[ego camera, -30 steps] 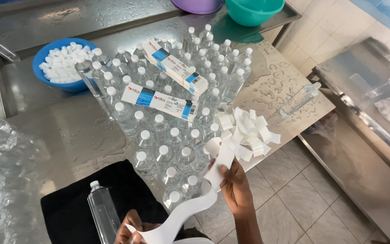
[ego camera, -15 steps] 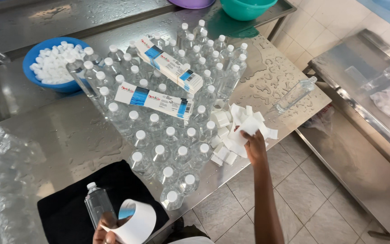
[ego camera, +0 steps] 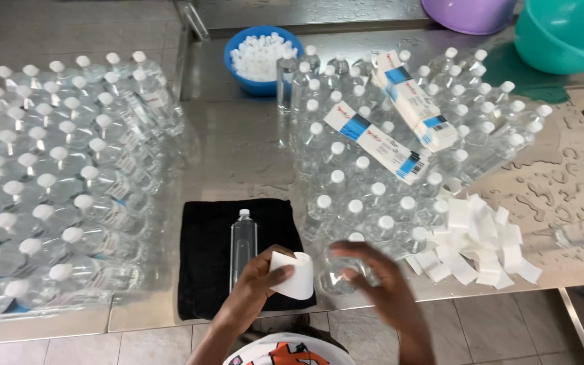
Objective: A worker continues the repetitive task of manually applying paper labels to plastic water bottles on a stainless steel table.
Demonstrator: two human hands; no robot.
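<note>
Left hand [ego camera: 255, 284] pinches a curled white label strip [ego camera: 293, 274] over the black cloth [ego camera: 204, 260] at the worktop's [ego camera: 238, 145] near edge; right hand [ego camera: 380, 284] is released, fingers spread, just above a clear bottle [ego camera: 336, 270] near that edge. Risk as I see it: the strip curling onto itself, or the right hand knocking the tightly packed capped bottles. Two long white boxes with blue-and-red ends [ego camera: 376, 142] lie across the far-right bottles; peeled white backing scraps [ego camera: 481, 247] are piled near the right edge.

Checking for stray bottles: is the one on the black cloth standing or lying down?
Lying down. The bottle rests lengthwise on the black cloth, white cap pointing away from the person.
</note>
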